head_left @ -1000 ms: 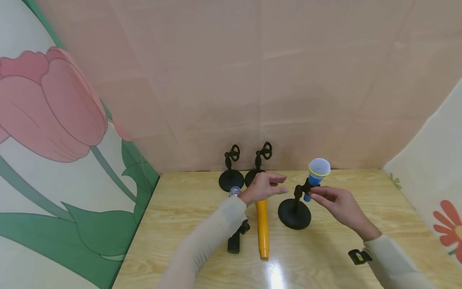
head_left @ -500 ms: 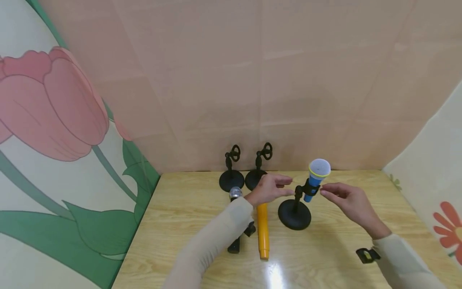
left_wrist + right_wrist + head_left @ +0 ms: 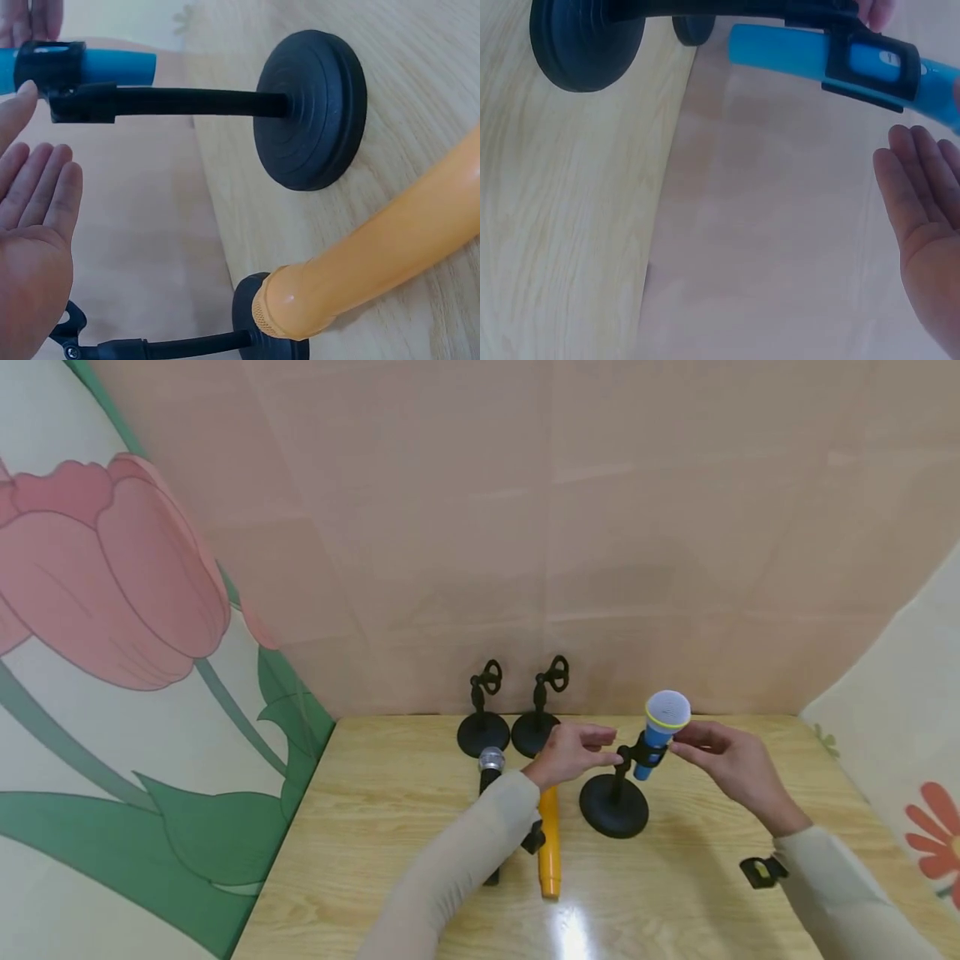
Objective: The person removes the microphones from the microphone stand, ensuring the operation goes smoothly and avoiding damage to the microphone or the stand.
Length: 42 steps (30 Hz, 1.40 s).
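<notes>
Lowest in the head view, two cream sleeves reach up from the bottom edge over the wooden bench. A small black clip lies on the bench at lower right, beside the right sleeve. Left of centre, an orange microphone lies flat, its tail toward the bottom of the frame; beside it, on its left, a black microphone with a silver head also lies flat, mostly hidden under the left forearm.

Just above centre stands a black stand with a round base, and its clip holds the blue microphone tilted, white head up and to the right. The left hand hovers just left of the clip, fingers straight and relaxed, holding nothing; the left wrist view shows the left hand's palm open, a fingertip right at the black clip, whether touching or just short of it I cannot tell. The right hand sits just right of the blue microphone, its fingertips at the blue body below the head; the right wrist view shows its fingers extended and released, with a gap to the handle.

Farthest back, by the pink wall, stand two empty black stands, side by side.
</notes>
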{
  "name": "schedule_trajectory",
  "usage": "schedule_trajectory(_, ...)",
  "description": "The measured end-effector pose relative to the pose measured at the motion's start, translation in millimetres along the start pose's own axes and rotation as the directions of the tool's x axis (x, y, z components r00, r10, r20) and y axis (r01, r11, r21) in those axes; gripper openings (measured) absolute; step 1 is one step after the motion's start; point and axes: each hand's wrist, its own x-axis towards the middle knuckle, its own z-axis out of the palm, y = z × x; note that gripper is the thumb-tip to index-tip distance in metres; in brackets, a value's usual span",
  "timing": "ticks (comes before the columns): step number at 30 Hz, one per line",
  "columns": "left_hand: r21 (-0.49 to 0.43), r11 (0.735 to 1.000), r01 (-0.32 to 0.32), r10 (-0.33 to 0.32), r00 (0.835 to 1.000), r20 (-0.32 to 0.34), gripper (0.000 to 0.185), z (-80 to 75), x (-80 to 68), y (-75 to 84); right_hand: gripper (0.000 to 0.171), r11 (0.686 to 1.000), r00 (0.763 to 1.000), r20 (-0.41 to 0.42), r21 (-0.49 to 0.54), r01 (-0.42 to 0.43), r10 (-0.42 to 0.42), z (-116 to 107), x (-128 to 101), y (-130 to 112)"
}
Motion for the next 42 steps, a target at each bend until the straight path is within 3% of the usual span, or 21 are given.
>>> schedule_trajectory(10,-0.023,0.999,0.032,-0.032,0.999,-0.03,0.04,7.6,3.6,-3.3,0.045,0.998,0.999,0.038,0.055,0.021,-0.023,4.6,13.1,2.1)
schedule_trajectory(20,-0.105,0.994,0.016,-0.023,0.998,-0.064,0.031,16.3,4.9,-5.9,0.047,0.994,0.997,0.081,0.114,-0.003,-0.006,12.6,16.1,6.4)
schedule_trajectory(34,-0.13,0.991,0.025,-0.041,0.992,-0.122,0.023,22.0,4.7,-7.7,0.05,0.977,0.997,0.07,0.21,0.029,-0.045,20.0,17.8,10.4)
schedule_trajectory(42,-0.133,0.989,0.059,-0.076,0.989,-0.13,0.023,24.3,6.2,0.7,0.05,0.979,0.997,0.064,0.2,0.032,-0.045,15.1,18.9,12.1)
